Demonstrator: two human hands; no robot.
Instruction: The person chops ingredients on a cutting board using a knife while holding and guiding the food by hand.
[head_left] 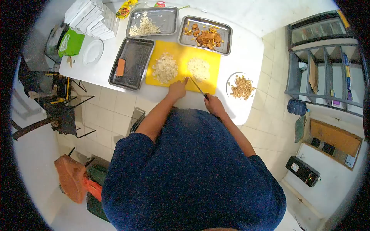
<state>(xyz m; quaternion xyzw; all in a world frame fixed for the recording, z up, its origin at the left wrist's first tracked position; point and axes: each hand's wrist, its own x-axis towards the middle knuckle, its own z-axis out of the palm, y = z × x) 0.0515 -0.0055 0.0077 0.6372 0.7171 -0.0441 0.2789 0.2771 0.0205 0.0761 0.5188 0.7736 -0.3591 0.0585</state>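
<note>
My right hand (214,104) is wrapped round the dark handle of a knife (198,87). The blade points up and left over the front of a yellow cutting board (185,50). Near the blade's tip is my left hand (177,90), its fingers mostly curled and the index finger reaching forward. Whatever its fingertips hold is too small to make out. Two heaps of pale chopped food lie on the board: a larger left heap (165,68) just beyond my left hand, and a finer right heap (198,69) beyond the blade.
Left of the board, a dark tray (143,73) holds an orange-brown block (120,67). Behind stand a tray of pale shreds (169,17) and a tray of browned pieces (229,36). A plate of brown strips (242,87) sits at right, near the table edge.
</note>
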